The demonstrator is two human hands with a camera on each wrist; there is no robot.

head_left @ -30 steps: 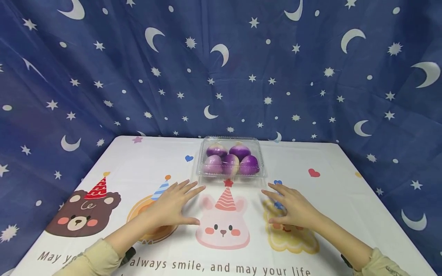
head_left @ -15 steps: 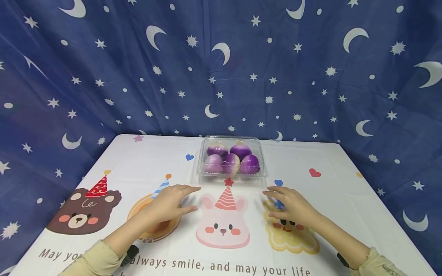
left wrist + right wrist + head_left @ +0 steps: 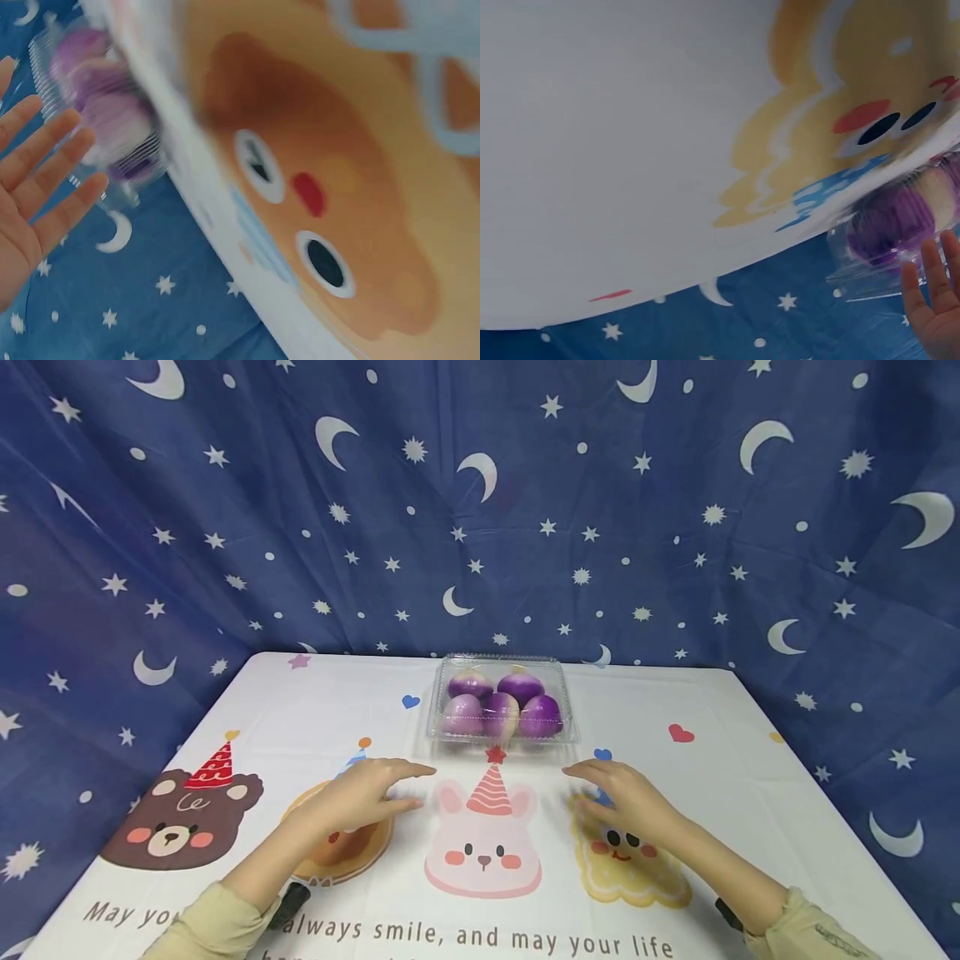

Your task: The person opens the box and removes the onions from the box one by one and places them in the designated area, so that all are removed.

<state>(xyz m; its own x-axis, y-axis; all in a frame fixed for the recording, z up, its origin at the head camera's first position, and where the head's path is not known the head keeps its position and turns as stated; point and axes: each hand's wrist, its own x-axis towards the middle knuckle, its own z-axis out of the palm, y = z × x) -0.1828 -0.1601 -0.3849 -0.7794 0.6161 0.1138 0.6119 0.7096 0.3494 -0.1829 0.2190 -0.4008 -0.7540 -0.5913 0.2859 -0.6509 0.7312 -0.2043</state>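
A clear plastic clamshell box (image 3: 564, 737) lies with its lid down at the back middle of the table. Inside are several egg-shaped, purple-and-cream things (image 3: 541, 717) that look like turnips; their exact kind is uncertain. My left hand (image 3: 358, 795) hovers in front of the box to its left, fingers extended and thumb apart. On the other side, my right hand (image 3: 633, 797) hovers in much the same way. Neither holds anything. Both wrist views show spread fingers, with the box beyond the left hand (image 3: 34, 176) and partly behind the right hand (image 3: 937, 304).
A white tablecloth (image 3: 637, 710) printed with a bear, a rabbit, other cartoon figures and lettering covers the table. Right behind its far edge hangs a dark blue curtain (image 3: 420, 502) with moons and stars, which also runs down both sides.
The left hand has drawn back slightly to the left, its fingers now closer together in the head view. My right hand has shifted slightly left. The box has stayed put.
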